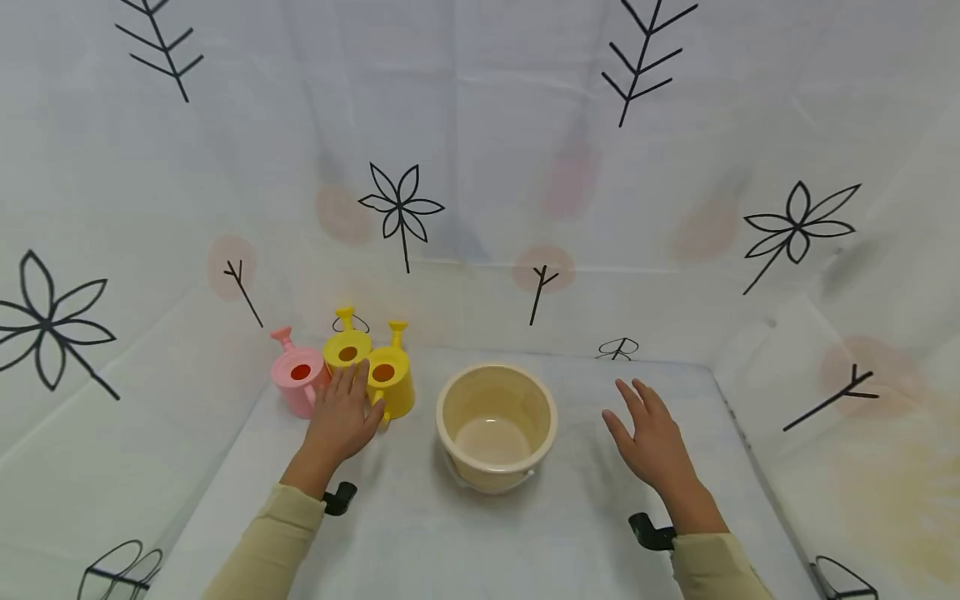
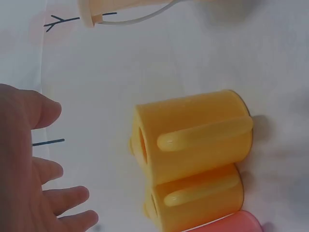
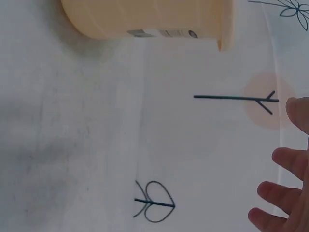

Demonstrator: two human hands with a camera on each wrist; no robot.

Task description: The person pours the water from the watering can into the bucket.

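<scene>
Two yellow toy watering cans and a pink one stand grouped at the back left of the table. My left hand is over them with its fingers extended, holding nothing; the left wrist view shows a gap between it and the cans. The front yellow watering can is nearest the thumb in the head view. Behind it is the other yellow watering can, and the pink watering can stands leftmost. My right hand hovers at the right, fingers spread, with nothing in it. Between the hands stands a cream bucket.
The white table has a back edge against a pale cloth backdrop printed with black plant drawings. Cloth also hangs at both sides. A thin handle hangs on the bucket. Each wrist wears a dark camera mount.
</scene>
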